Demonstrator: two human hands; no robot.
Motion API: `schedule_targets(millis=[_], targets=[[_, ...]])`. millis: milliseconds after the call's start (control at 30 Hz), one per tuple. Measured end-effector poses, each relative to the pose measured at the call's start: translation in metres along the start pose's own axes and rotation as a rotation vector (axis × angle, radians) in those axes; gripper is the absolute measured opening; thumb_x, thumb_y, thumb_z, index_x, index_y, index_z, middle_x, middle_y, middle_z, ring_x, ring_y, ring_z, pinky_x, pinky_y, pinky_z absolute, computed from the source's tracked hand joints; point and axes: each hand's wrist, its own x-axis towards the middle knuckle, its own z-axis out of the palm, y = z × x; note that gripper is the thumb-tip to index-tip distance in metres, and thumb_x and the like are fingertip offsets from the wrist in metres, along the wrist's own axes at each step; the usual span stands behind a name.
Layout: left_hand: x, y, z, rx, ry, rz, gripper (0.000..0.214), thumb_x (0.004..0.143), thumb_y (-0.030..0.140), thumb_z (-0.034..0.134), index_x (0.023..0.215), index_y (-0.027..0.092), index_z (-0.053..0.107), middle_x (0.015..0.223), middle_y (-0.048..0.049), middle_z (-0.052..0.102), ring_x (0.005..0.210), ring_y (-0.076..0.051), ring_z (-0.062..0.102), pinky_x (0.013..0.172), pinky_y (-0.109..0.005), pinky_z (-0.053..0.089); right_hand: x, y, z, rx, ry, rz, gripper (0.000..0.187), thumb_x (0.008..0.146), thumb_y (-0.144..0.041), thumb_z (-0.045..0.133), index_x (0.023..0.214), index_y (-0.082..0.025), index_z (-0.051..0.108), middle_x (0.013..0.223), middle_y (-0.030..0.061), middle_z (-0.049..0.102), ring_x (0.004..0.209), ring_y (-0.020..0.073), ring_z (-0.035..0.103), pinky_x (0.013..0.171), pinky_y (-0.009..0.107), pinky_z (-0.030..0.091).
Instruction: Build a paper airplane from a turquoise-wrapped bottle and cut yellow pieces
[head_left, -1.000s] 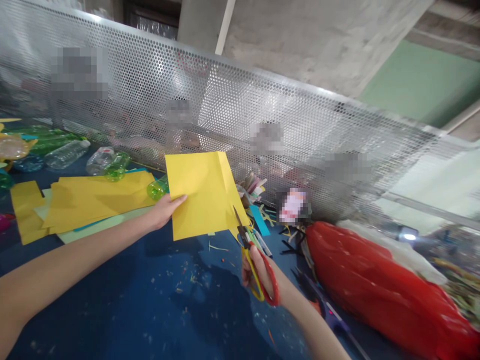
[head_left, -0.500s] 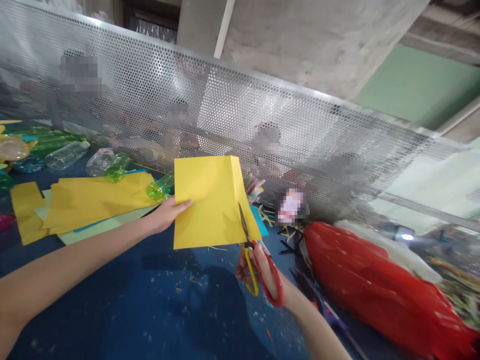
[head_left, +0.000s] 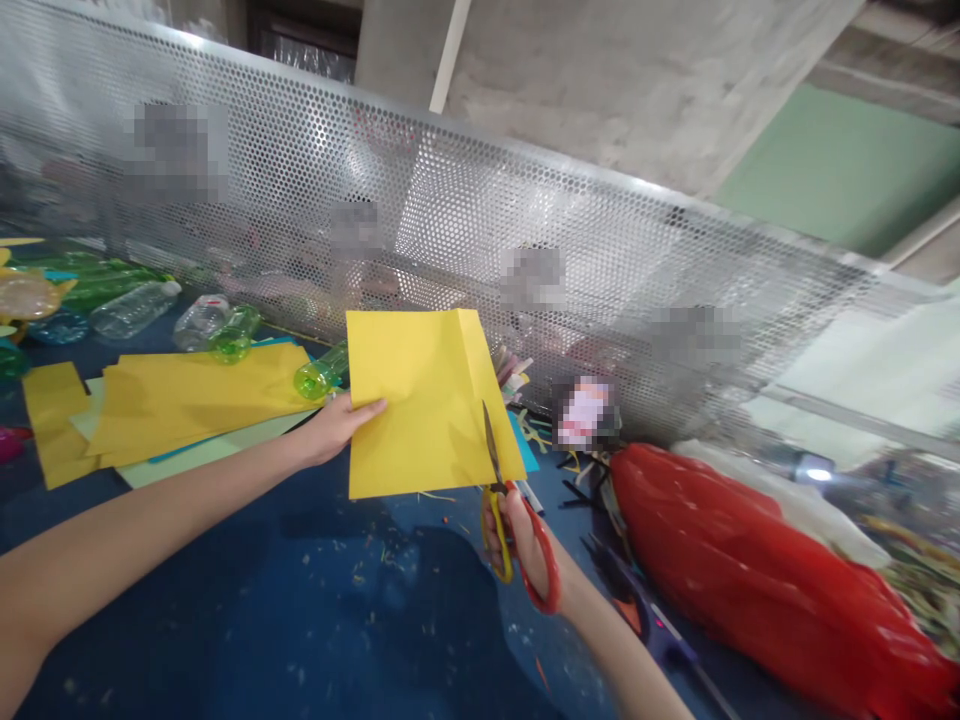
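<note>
Yellow sheet (head_left: 412, 405) extends right from the pinching left grip (head_left: 339, 426).

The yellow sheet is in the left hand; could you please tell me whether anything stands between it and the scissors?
Nothing visible does: a blade of the scissors in the right hand overlaps the lower right part of the yellow sheet, while the left hand holds the left edge, away from the blade.
</note>
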Motion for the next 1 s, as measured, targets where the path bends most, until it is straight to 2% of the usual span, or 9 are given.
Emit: schedule_targets(millis=[200, 567, 733, 1000], targets=[[0.001, 0.000, -0.001, 0.010, 0.018, 0.003, 0.043, 0.071, 0.036, 0.069, 0.109, 0.016, 0.062, 0.122, -0.0104, 0.058, 0.114, -0.029, 0.053, 0.096, -0.042, 0.044, 0.002, 0.003, 0.003, 0.037, 0.030, 0.064, 0.056, 0.073, -0.076, 0.031, 0.062, -0.023, 0.039, 0.047, -0.0057, 0.037, 0.036, 0.0087, 0.035, 0.035, 0.023, 0.032], [0.002, -0.001, -0.004, 0.022, 0.003, 0.026, 0.043, 0.072, 0.037, 0.068, 0.109, 0.016, 0.060, 0.126, -0.0109, 0.055, 0.117, -0.029, 0.051, 0.096, -0.041, 0.044, 0.003, 0.006, 0.003, 0.001, 0.047, 0.057, 0.055, 0.075, -0.075, 0.029, 0.060, -0.023, 0.036, 0.043, -0.0077, 0.034, 0.029, 0.0067, 0.030, 0.029, 0.022, 0.029], [0.001, 0.000, -0.002, 0.040, 0.011, 0.024, 0.045, 0.072, 0.037, 0.068, 0.110, 0.016, 0.060, 0.125, -0.0110, 0.056, 0.117, -0.030, 0.050, 0.096, -0.042, 0.044, 0.003, 0.004, 0.003, -0.022, 0.067, 0.025, 0.053, 0.077, -0.072, 0.031, 0.057, -0.023, 0.035, 0.043, -0.0068, 0.033, 0.029, 0.0069, 0.029, 0.029, 0.023, 0.023], [0.000, 0.001, -0.001, 0.051, 0.017, 0.010, 0.047, 0.073, 0.038, 0.067, 0.113, 0.016, 0.059, 0.122, -0.0113, 0.058, 0.117, -0.029, 0.050, 0.095, -0.042, 0.045, 0.000, -0.004, 0.004, -0.019, 0.077, 0.012, 0.053, 0.072, -0.075, 0.035, 0.058, -0.025, 0.033, 0.040, -0.0075, 0.031, 0.029, 0.0077, 0.026, 0.029, 0.024, 0.022]])
